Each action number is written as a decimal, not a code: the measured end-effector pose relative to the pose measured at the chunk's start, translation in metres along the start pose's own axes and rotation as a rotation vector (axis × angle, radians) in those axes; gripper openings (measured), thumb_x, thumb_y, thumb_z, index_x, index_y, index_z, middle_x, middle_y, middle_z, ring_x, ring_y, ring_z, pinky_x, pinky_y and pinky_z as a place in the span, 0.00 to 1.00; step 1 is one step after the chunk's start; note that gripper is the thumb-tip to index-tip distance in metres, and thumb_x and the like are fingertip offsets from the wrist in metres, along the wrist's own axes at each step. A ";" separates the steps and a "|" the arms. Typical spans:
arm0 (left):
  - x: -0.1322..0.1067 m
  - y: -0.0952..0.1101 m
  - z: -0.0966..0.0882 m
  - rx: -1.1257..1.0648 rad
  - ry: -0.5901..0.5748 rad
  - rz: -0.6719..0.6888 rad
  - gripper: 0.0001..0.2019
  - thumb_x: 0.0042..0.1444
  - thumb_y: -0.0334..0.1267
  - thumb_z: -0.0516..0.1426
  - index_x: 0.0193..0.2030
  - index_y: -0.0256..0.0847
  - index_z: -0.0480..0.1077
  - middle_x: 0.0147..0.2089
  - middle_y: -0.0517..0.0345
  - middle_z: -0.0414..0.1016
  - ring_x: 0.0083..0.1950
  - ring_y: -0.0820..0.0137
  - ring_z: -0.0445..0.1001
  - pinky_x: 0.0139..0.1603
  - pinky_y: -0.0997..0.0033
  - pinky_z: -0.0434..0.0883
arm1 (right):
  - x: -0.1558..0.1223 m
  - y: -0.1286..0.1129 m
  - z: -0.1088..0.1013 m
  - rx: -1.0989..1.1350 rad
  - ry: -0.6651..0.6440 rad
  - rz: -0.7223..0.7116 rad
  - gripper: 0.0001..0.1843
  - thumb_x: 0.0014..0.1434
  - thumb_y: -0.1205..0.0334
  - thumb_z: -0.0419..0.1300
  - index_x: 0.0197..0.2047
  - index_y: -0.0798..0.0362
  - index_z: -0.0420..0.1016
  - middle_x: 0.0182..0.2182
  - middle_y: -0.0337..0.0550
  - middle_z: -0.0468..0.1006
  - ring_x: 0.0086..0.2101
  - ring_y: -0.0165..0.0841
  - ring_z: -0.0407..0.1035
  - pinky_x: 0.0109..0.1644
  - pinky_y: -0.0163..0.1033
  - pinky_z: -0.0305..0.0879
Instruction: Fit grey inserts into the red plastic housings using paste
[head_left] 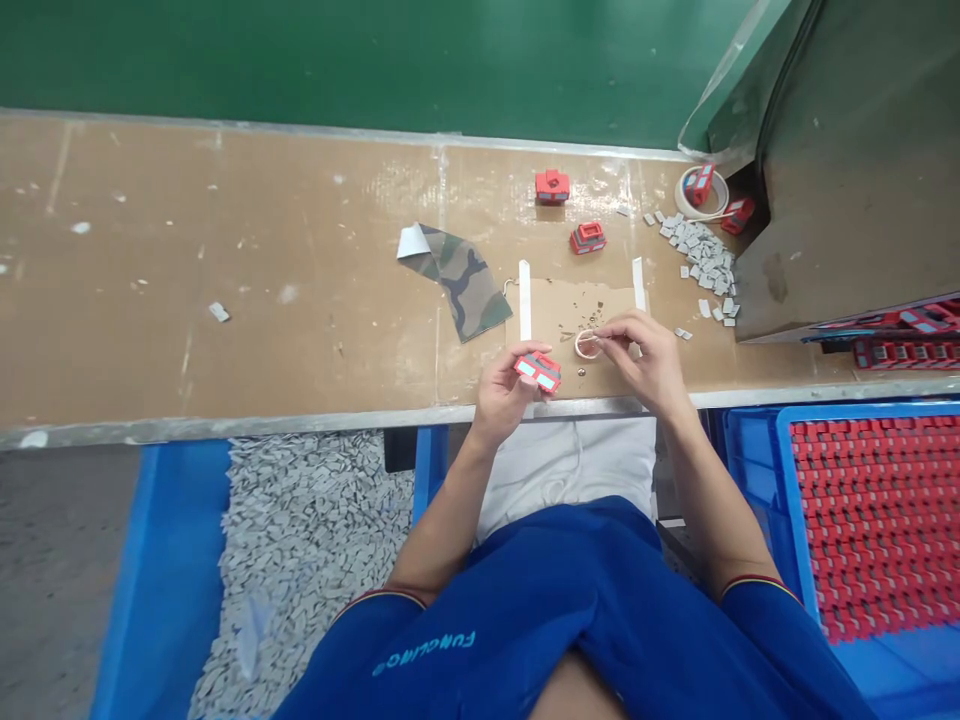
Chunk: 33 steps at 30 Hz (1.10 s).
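Note:
My left hand (505,393) is closed around a small red toy vehicle part (538,372) with pale window panels and grey trim, held just over the bench's front edge. To its right, my right hand (646,358) pinches a thin stick (594,338), its tip at a small round dish (587,345) with a pale rim. The fingers hide most of the stick. Small dark bits (592,312) lie scattered behind the dish on a cardboard sheet (555,300) with white tape strips (525,300) on it. Two more red toy vehicle parts (552,187) stand farther back.
A camouflage cloth strip (469,285) lies left of the cardboard. Loose grey pieces (701,255) and a tape roll (718,205) sit at right, beside a large metal box (847,190). Below the bench are a blue bin (161,560) of grey pieces and a blue crate (787,500) of red parts.

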<state>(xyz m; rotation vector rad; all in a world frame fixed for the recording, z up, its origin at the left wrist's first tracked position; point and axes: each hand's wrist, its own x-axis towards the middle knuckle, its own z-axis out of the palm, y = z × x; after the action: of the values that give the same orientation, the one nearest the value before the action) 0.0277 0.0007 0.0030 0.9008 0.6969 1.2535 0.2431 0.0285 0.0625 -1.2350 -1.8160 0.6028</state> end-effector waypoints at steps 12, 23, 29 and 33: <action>-0.009 0.005 0.008 0.629 0.004 0.262 0.15 0.62 0.44 0.69 0.51 0.40 0.80 0.50 0.48 0.86 0.49 0.63 0.85 0.52 0.63 0.81 | -0.022 0.012 0.021 0.405 0.403 0.375 0.20 0.60 0.41 0.73 0.38 0.49 0.78 0.32 0.42 0.87 0.33 0.36 0.83 0.42 0.43 0.82; -0.010 0.012 0.016 0.883 -0.059 0.285 0.11 0.65 0.44 0.65 0.49 0.40 0.79 0.41 0.52 0.84 0.41 0.66 0.81 0.43 0.68 0.76 | -0.043 -0.023 0.011 0.294 0.323 0.236 0.11 0.65 0.51 0.71 0.41 0.47 0.79 0.37 0.43 0.88 0.39 0.38 0.85 0.43 0.45 0.84; -0.009 0.013 0.016 0.840 -0.070 0.250 0.10 0.65 0.43 0.65 0.49 0.40 0.79 0.42 0.50 0.84 0.41 0.66 0.81 0.43 0.68 0.75 | -0.048 -0.026 0.018 0.197 0.213 0.235 0.09 0.67 0.51 0.69 0.41 0.46 0.80 0.38 0.45 0.88 0.41 0.41 0.85 0.47 0.48 0.84; -0.009 0.013 0.016 0.829 -0.075 0.241 0.10 0.65 0.42 0.64 0.48 0.40 0.78 0.44 0.50 0.84 0.43 0.65 0.81 0.44 0.67 0.75 | -0.047 -0.024 0.020 0.182 0.196 0.227 0.08 0.66 0.52 0.69 0.41 0.46 0.81 0.38 0.44 0.89 0.40 0.41 0.86 0.46 0.48 0.84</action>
<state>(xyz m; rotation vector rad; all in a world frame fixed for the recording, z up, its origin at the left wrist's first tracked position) 0.0334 -0.0104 0.0219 1.7399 1.0982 1.1255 0.2214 -0.0232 0.0528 -1.3351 -1.4375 0.7290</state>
